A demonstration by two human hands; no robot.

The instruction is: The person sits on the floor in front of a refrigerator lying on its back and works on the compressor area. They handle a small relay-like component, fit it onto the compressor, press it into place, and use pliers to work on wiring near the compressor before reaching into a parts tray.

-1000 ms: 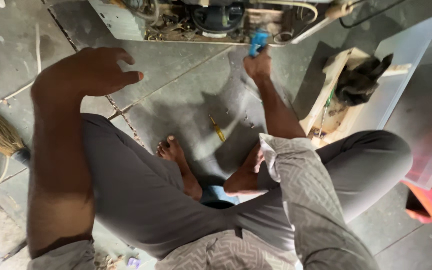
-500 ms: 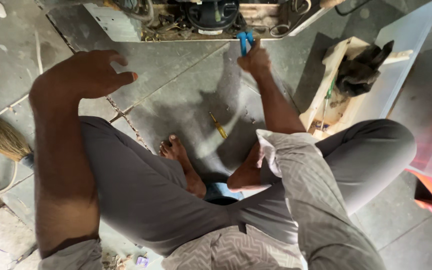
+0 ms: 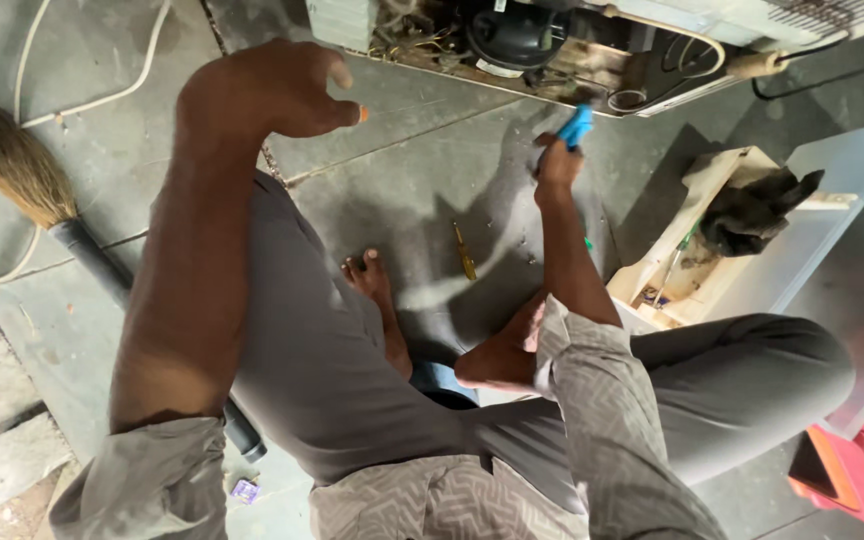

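Gripping a blue-handled tool [image 3: 576, 127], the right hand [image 3: 556, 166] is closed around its handle at the far side of the floor, the tool's tip hidden right at the open underside of a machine [image 3: 512, 40] full of wires and a black motor. The left hand [image 3: 270, 88] hangs in the air above the left knee, fingers loosely curled and holding nothing. A yellow screwdriver [image 3: 464, 252] lies on the floor between the bare feet, a broom [image 3: 12, 165] lies to the left, and a wooden box [image 3: 687, 250] with a black cloth [image 3: 757, 208] sits to the right.
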